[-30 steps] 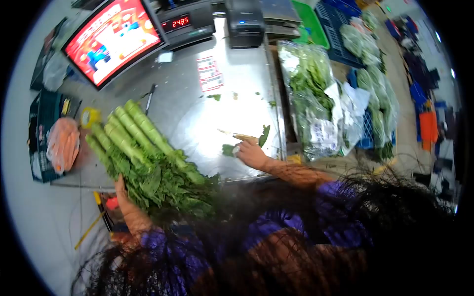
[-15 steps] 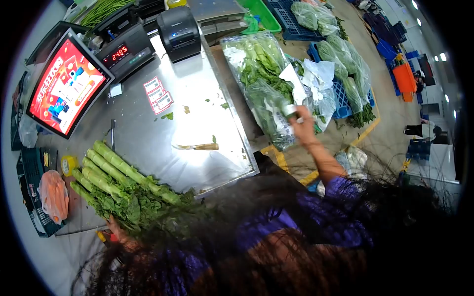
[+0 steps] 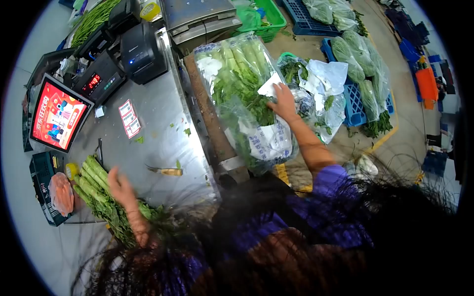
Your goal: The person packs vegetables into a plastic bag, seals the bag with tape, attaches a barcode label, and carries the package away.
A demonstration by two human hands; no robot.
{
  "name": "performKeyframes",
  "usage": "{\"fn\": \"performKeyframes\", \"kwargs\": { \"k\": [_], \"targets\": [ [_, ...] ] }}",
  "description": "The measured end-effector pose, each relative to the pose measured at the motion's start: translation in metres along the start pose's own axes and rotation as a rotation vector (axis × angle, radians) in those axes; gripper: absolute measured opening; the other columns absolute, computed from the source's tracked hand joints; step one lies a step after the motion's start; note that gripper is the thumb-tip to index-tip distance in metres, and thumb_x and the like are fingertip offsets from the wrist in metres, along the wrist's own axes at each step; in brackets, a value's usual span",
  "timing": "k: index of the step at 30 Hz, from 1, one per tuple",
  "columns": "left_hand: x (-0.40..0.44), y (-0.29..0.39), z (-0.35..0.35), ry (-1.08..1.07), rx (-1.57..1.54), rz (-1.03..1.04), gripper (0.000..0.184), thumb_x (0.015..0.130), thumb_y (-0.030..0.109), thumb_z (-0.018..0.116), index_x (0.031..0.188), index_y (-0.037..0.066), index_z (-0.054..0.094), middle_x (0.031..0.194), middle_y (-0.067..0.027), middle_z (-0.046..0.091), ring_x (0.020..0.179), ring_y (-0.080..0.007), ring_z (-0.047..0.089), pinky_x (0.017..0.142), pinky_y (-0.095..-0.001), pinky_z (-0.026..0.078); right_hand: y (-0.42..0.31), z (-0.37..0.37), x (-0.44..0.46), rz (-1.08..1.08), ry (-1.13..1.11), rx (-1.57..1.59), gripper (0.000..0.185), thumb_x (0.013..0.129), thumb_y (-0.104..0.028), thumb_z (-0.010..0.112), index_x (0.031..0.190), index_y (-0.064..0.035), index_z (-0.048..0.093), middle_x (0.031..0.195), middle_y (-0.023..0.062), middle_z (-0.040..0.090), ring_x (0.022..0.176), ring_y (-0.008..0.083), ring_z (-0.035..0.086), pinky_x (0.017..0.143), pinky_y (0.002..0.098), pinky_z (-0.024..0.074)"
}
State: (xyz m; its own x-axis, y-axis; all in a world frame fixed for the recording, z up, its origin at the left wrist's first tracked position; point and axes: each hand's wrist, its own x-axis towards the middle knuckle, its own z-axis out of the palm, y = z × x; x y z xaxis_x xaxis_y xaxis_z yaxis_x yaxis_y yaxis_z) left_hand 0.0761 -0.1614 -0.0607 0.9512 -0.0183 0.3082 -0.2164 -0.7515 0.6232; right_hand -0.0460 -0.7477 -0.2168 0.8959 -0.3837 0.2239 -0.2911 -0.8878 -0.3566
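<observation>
My left hand is raised over a bunch of thick green stalks with leaves, probably stem lettuce, at the steel table's near left. Its fingers are extended and slightly blurred, with nothing visible in them. My right hand reaches to a clear plastic bag of leafy stalks beside the table. The thumb is apart from the fingers, and the fingertips meet a white piece of paper or film on the bag. A small wooden-handled knife lies on the steel table between my hands.
A red-and-white label strip lies near a lit screen, a scale display and a black printer. Bagged carrots are at left. Crumpled plastic and blue crates with bagged greens stand at right.
My left hand has risen from the leafy end onto the stalks. My right hand has moved up the bag; the small white-and-green item it held no longer shows. The whole view has shifted.
</observation>
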Motion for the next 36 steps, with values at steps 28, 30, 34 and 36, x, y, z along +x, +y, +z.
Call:
{"fn": "performKeyframes", "kwargs": {
  "k": [28, 30, 34, 36],
  "targets": [
    [-0.161, 0.234, 0.367, -1.016, 0.255, 0.598, 0.055, 0.066, 0.027, 0.069, 0.112, 0.005, 0.049, 0.100, -0.0128, 0.054, 0.095, -0.0311, 0.052, 0.076, -0.0412, 0.048, 0.192, -0.176, -0.035, 0.894, 0.687, 1.018, 0.031, 0.086, -0.016, 0.056, 0.107, 0.0053, 0.056, 0.094, 0.0063, 0.061, 0.079, 0.0150, 0.056, 0.068, 0.0274, 0.0448],
    [-0.173, 0.236, 0.356, -0.986, 0.239, 0.582, 0.059, 0.063, 0.029, 0.071, 0.112, 0.004, 0.048, 0.100, -0.0136, 0.054, 0.095, -0.0315, 0.052, 0.077, -0.0404, 0.049, 0.220, -0.171, -0.029, 0.896, 0.774, 1.050, 0.030, 0.085, -0.015, 0.057, 0.107, 0.0056, 0.057, 0.094, 0.0074, 0.062, 0.079, 0.0154, 0.058, 0.068, 0.0271, 0.0455],
    [-0.182, 0.230, 0.360, -1.103, 0.333, 0.472, 0.066, 0.059, 0.032, 0.075, 0.113, 0.004, 0.047, 0.104, -0.0126, 0.050, 0.096, -0.0318, 0.049, 0.078, -0.0399, 0.048, 0.227, -0.161, -0.017, 0.919, 0.856, 1.121, 0.028, 0.085, -0.013, 0.057, 0.104, 0.0062, 0.058, 0.095, 0.0081, 0.062, 0.079, 0.0164, 0.060, 0.065, 0.0281, 0.0470],
    [-0.185, 0.233, 0.360, -1.195, 0.388, 0.412, 0.069, 0.058, 0.034, 0.076, 0.113, 0.004, 0.049, 0.106, -0.0118, 0.048, 0.099, -0.0311, 0.048, 0.078, -0.0408, 0.048, 0.215, -0.156, -0.020, 0.902, 0.697, 1.232, 0.026, 0.084, -0.013, 0.056, 0.103, 0.0057, 0.058, 0.094, 0.0085, 0.063, 0.077, 0.0172, 0.061, 0.064, 0.0287, 0.0482]
  ]
}}
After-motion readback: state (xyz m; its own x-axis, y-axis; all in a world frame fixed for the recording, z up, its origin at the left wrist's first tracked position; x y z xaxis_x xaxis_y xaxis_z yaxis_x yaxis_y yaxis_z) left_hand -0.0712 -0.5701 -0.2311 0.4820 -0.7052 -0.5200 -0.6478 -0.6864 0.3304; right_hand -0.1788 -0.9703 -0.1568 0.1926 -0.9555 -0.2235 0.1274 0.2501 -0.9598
